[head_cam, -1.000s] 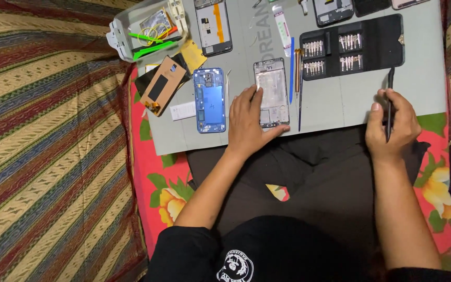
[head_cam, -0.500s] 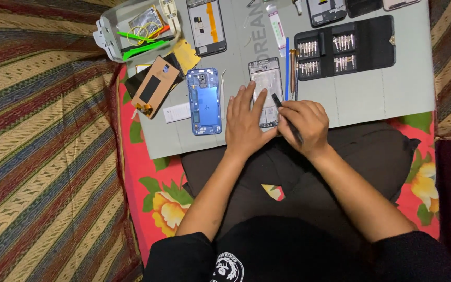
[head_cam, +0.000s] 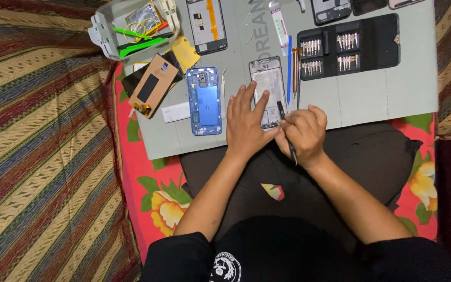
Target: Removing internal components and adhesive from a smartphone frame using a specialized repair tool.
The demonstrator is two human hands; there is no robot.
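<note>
My left hand (head_cam: pixel 245 122) lies flat on the lower part of a silver phone frame (head_cam: pixel 267 81), fingers spread, pinning it to the grey work mat (head_cam: pixel 371 99). My right hand (head_cam: pixel 304 133) is closed around a thin black tool (head_cam: pixel 287 137), whose tip points at the frame's lower right edge. A blue phone body (head_cam: pixel 204 100) lies just left of my left hand.
A black case of screwdriver bits (head_cam: pixel 348 47) sits at the back right. A blue pry tool (head_cam: pixel 289 68) and a screwdriver (head_cam: pixel 295 65) lie beside the frame. A brown-backed screen panel (head_cam: pixel 151 86), a white tray (head_cam: pixel 131 26) with green tools, and further phone parts (head_cam: pixel 207 26) lie further back. Striped fabric lies to the left.
My right hand came in from the mat's right edge with the black tool and now sits against my left hand at the silver frame. The left hand stayed on the frame.
</note>
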